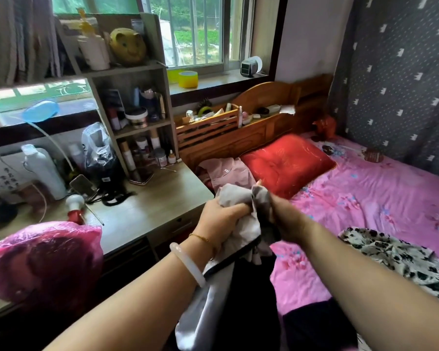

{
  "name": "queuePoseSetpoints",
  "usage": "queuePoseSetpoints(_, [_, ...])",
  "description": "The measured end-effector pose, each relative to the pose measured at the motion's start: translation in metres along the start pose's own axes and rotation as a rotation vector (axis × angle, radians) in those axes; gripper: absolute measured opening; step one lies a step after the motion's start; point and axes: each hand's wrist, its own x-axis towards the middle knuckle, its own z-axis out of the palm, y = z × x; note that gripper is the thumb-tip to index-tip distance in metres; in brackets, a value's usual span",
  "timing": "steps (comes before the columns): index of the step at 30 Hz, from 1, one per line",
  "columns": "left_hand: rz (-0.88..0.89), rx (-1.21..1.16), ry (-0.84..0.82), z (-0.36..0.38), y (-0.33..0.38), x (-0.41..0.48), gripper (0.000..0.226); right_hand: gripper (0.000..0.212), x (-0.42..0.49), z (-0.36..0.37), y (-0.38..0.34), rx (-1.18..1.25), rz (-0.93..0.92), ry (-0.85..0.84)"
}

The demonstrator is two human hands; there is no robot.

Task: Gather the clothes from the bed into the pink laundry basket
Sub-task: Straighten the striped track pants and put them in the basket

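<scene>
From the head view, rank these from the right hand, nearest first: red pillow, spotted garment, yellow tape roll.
From the right hand:
1. Red pillow, just beyond it near the headboard.
2. Spotted garment, to its right on the bed.
3. Yellow tape roll, far off on the windowsill.

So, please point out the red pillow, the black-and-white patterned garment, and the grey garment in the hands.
red pillow (pixel 288 164): head view, centre of its top.
patterned garment (pixel 390 252): head view, middle of the fabric.
grey garment (pixel 235 196): head view, bunched part above the left hand.
</scene>
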Motion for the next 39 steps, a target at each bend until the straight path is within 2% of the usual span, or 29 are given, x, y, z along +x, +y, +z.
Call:
queuePoseSetpoints(3, [0.057,-0.075,0.193,0.008,0.006,0.010,0.012,0.081,-0.005,0.014,0.036,0.205,0.100,-0.311])
queuePoseSetpoints(4, [0.055,-0.116,0.236,0.008,0.006,0.013,0.016,0.087,-0.007,0.011,0.041,0.188,0.093,-0.320])
queuePoseSetpoints(5, [0.049,-0.155,0.263,0.008,0.006,0.015,0.025,0.087,-0.010,0.011,0.042,0.136,0.092,-0.335])
queuePoseSetpoints(6, [0.034,-0.188,0.277,0.008,0.005,0.015,0.038,0.077,-0.010,0.009,0.044,0.051,0.076,-0.387])
queuePoseSetpoints(7, [0.015,-0.180,0.278,0.010,0.002,0.018,0.054,0.059,-0.014,0.012,0.044,-0.041,0.029,-0.409])
queuePoseSetpoints(8, [-0.010,-0.137,0.248,0.011,-0.003,0.021,0.066,0.044,-0.013,0.013,0.046,-0.110,-0.036,-0.400])
queuePoseSetpoints(9, [-0.017,-0.118,0.185,0.012,-0.003,0.021,0.070,0.041,-0.015,0.017,0.045,-0.144,-0.097,-0.324])
queuePoseSetpoints(10, [-0.021,-0.141,0.084,0.013,0.001,0.018,0.066,0.043,-0.013,0.017,0.046,-0.176,-0.161,-0.205])
queuePoseSetpoints(12, [-0.039,-0.234,-0.174,0.006,0.009,0.016,0.035,0.041,-0.004,0.014,0.047,-0.192,-0.257,0.022])
queuePoseSetpoints(13, [-0.026,-0.238,-0.298,0.000,0.014,0.015,0.020,0.040,-0.001,0.011,0.046,-0.183,-0.271,0.090])
queuePoseSetpoints(14, [0.008,-0.181,-0.364,-0.011,0.017,0.014,0.014,0.038,0.001,0.008,0.045,-0.169,-0.260,0.125])
queuePoseSetpoints(16, [0.134,0.015,-0.348,-0.032,0.017,0.018,0.029,0.031,-0.002,0.004,0.036,-0.116,-0.210,0.146])
queuePoseSetpoints(18, [0.196,0.270,-0.205,-0.051,0.006,0.023,0.062,0.019,-0.004,0.002,0.027,0.018,-0.089,0.118])
queuePoseSetpoints(19, [0.178,0.333,-0.204,-0.057,-0.002,0.022,0.076,0.015,-0.004,0.003,0.022,0.094,-0.018,0.090])
queuePoseSetpoints(20, [0.139,0.343,-0.280,-0.061,-0.014,0.021,0.086,0.016,-0.003,0.004,0.017,0.158,0.039,0.061])
queuePoseSetpoints(22, [0.054,0.244,-0.492,-0.061,-0.032,0.013,0.086,0.022,0.002,0.008,0.009,0.249,0.088,0.053])
queuePoseSetpoints(23, [0.011,0.189,-0.533,-0.058,-0.040,0.008,0.083,0.026,0.006,0.011,0.007,0.290,0.089,0.050])
queuePoseSetpoints(25, [-0.042,0.095,-0.503,-0.049,-0.049,0.002,0.074,0.043,0.015,0.015,0.007,0.346,0.100,0.049])
queuePoseSetpoints(27, [-0.087,0.044,-0.383,-0.040,-0.047,-0.004,0.053,0.051,0.024,0.015,0.013,0.382,0.122,0.060])
queuePoseSetpoints(29, [-0.140,0.027,-0.298,-0.034,-0.044,-0.007,0.040,0.040,0.030,0.010,0.017,0.228,0.140,0.159])
queuePoseSetpoints(30, [-0.166,0.028,-0.284,-0.033,-0.044,-0.007,0.038,0.046,0.032,0.004,0.019,0.044,0.128,0.252])
queuePoseSetpoints(33, [-0.228,0.070,-0.287,-0.034,-0.040,-0.007,0.033,0.111,0.033,-0.014,0.020,-0.524,-0.031,0.487])
queuePoseSetpoints(34, [-0.230,0.084,-0.295,-0.036,-0.038,-0.007,0.032,0.120,0.031,-0.018,0.018,-0.637,-0.068,0.453])
queuePoseSetpoints(35, [-0.230,0.097,-0.304,-0.038,-0.037,-0.006,0.031,0.114,0.026,-0.019,0.014,-0.694,-0.109,0.329])
queuePoseSetpoints(37, [-0.237,0.115,-0.345,-0.041,-0.034,-0.005,0.029,0.094,0.013,-0.013,0.008,-0.697,-0.096,-0.055])
queuePoseSetpoints(39, [-0.241,0.086,-0.392,-0.042,-0.030,-0.004,0.027,0.095,0.002,-0.007,0.010,-0.706,-0.012,-0.352])
